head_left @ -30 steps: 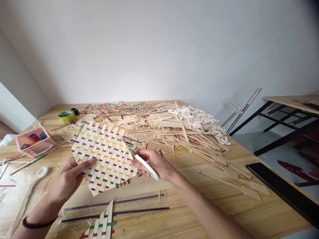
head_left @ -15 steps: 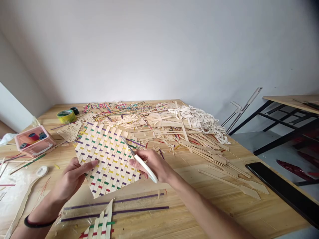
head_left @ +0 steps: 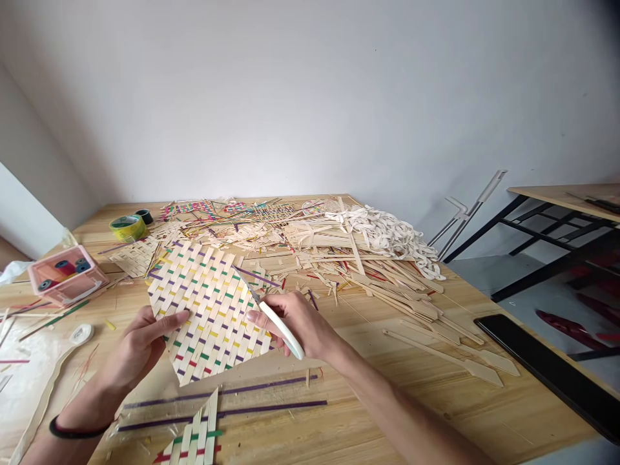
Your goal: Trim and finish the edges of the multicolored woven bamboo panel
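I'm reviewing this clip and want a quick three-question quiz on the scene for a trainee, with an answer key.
1. What does the left hand hold?
a) a roll of tape
b) a woven sheet of flat strips
c) a tangle of white cord

2. True or false: there are spools in the pink plastic box.

3. Fill in the colour: the right hand holds scissors with ____ handles.

Key: 1. b; 2. true; 3. white.

Head-worn view, facing forward and down, hands [head_left: 137,343] [head_left: 304,323]
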The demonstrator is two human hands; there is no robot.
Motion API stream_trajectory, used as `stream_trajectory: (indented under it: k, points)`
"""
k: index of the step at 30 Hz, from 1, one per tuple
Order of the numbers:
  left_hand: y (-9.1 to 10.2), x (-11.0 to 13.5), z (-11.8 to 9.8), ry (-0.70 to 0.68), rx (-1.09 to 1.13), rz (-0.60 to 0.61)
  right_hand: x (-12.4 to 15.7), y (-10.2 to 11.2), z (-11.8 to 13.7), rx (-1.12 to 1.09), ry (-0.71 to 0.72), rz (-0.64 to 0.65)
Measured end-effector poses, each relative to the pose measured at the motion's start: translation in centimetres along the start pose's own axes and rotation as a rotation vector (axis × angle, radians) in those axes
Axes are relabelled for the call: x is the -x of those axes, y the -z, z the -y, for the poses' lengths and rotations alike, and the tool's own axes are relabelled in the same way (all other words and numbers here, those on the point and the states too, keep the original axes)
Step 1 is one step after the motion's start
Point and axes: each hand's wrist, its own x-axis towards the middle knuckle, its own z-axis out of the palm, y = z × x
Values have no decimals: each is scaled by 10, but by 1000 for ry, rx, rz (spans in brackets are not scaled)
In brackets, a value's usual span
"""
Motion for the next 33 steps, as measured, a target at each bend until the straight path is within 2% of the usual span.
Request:
stream_trajectory:
  k: [5,16,24,33]
  points:
    - [-5,3,-7,72,76,35,-3,1,-2,-55,37,-17]
    - [-6,3,-4,52,24,86,-10,1,-18,-263,-6,59]
    - [-4,4,2,33,-32,176,-10,1,-17,-243,-29,-4]
    - [-9,6,-1,3,-59,157,-11,-3,-17,-290,-27,-37]
